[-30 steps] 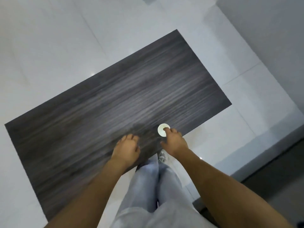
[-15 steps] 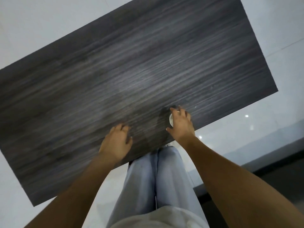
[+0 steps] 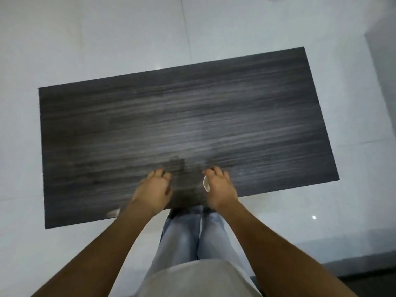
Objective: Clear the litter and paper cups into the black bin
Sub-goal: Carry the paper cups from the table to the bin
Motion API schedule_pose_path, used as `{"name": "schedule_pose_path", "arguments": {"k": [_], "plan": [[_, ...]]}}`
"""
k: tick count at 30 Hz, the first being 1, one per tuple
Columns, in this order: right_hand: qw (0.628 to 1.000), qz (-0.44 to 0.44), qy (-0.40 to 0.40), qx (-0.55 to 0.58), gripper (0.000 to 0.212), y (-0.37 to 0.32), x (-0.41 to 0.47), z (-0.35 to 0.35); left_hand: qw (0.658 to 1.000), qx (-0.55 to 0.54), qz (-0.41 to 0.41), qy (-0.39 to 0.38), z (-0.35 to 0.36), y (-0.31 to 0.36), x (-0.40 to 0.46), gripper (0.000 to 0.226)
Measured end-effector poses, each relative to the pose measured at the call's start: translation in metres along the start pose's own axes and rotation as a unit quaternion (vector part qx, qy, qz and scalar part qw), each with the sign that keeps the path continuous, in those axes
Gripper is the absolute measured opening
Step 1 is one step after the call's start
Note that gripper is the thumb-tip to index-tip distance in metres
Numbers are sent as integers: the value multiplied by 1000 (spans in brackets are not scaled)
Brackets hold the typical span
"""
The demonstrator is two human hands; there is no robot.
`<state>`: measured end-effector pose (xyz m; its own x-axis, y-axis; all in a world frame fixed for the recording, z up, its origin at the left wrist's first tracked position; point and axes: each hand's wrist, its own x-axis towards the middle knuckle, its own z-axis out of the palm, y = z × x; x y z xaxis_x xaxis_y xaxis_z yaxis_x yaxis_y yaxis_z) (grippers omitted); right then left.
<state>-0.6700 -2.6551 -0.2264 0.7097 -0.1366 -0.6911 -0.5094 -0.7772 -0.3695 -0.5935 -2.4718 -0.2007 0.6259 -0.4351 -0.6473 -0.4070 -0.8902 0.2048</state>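
A small white paper cup (image 3: 206, 183) is held in my right hand (image 3: 220, 187), whose fingers curl over it from above; only the left part of its rim shows. My left hand (image 3: 153, 189) hovers over the near edge of the dark wood-grain table (image 3: 171, 116) with loosely curled fingers and holds nothing. The black bin is not in view.
White tiled floor (image 3: 85, 39) surrounds the table on all sides. My legs in light jeans (image 3: 188, 236) stand against the table's near edge. A grey wall (image 3: 383, 71) rises at the right, and a dark strip (image 3: 364, 275) runs along the floor at bottom right.
My right hand has closed over the paper cup, which stood uncovered on the table a second ago. The view has swung so the table now lies nearly level in frame.
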Motion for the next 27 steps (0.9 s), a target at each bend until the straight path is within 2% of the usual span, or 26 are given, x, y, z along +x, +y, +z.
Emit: {"name": "schedule_pose_path", "arguments": {"k": [7, 15, 21, 27], "plan": [[992, -100, -70, -44, 69, -78, -58, -28, 989, -81, -87, 89, -21, -1, -109, 43], [958, -209, -102, -170, 66, -182, -103, -6, 954, -147, -205, 162, -7, -51, -209, 39], [922, -282, -115, -240, 63, -281, -124, 49, 917, -191, -288, 199, 16, -130, -277, 36], [898, -306, -134, -287, 66, -393, -141, 136, 897, -219, -320, 214, 50, -248, -358, 42]]}}
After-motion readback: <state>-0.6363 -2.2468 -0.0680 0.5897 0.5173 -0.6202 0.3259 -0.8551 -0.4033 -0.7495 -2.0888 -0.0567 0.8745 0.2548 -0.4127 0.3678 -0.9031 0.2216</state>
